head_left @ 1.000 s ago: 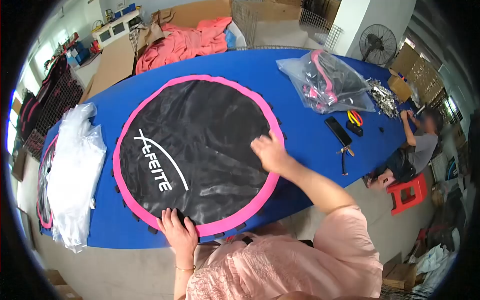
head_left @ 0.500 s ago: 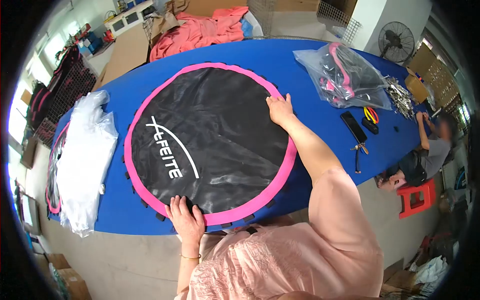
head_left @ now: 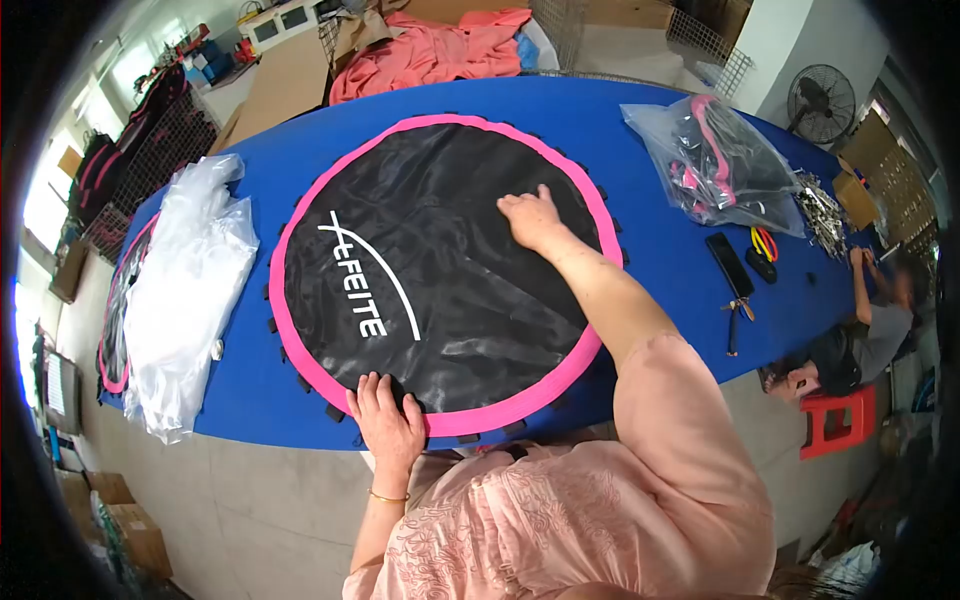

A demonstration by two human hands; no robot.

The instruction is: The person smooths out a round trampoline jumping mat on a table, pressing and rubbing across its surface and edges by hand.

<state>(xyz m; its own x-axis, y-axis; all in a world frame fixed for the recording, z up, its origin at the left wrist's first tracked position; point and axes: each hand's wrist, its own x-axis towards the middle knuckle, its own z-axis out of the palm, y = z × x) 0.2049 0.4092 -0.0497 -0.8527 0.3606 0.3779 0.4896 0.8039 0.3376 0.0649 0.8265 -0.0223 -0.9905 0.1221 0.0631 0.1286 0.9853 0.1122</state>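
A round black mat [head_left: 460, 270] with a pink rim and white lettering lies flat on the blue table [head_left: 250, 400]. My left hand [head_left: 388, 420] rests on its near pink edge, fingers spread and holding nothing. Over the upper right part of the black surface is my right hand [head_left: 530, 218], its fingers partly apart, with nothing in it. Small black tabs stick out around the rim.
Clear plastic bags [head_left: 190, 290] lie at the left over another pink-edged mat [head_left: 120, 320]. To the right are a bagged pink and black item [head_left: 715, 165], a phone [head_left: 728, 265], keys [head_left: 738, 310] and metal parts [head_left: 825, 215]. A co-worker [head_left: 865, 340] sits beyond.
My right hand has gone from the right part of the mat to its pink rim, then inward onto the black surface. My left hand stays at the near edge. The view has shifted.
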